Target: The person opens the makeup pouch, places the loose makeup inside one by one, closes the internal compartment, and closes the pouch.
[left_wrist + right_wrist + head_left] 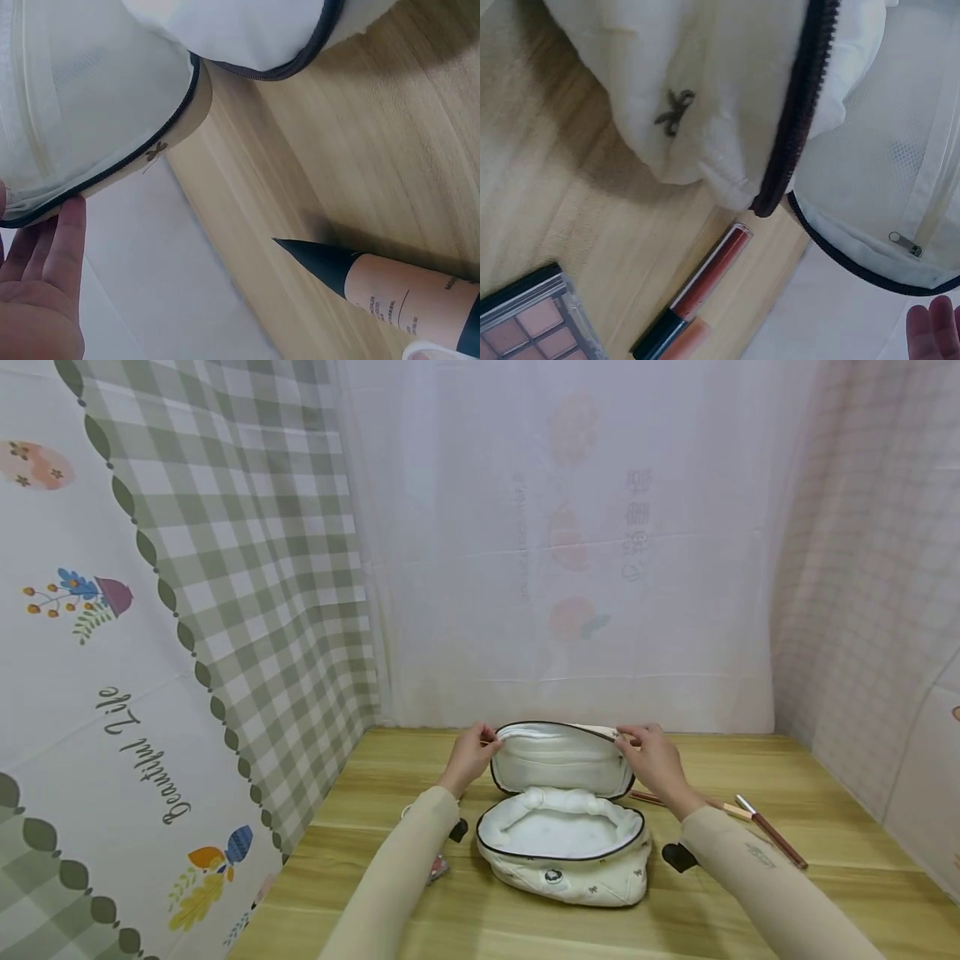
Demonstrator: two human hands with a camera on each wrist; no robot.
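Observation:
A cream cosmetic bag [570, 881] with a dark zip edge and small bow prints stands unzipped on the table, its padded inside showing white. Its lid [562, 770] is raised at the back, the pale lining facing me. My left hand [470, 756] pinches the lid's upper left corner, thumb inside and fingers behind the rim. At the upper right corner my right hand [656, 768] grips the same rim. In the right wrist view a small zip pull [906, 244] shows on the lid's inner pocket, near the right fingertips [940, 315].
Left of the bag lies a tan tube [409, 300] with a black pointed end. To the right are an eyeshadow palette [540, 326], a red lip gloss tube [711, 274] and a brown stick [783, 842]. A white curtain [570, 693] hangs behind the wooden table [360, 860].

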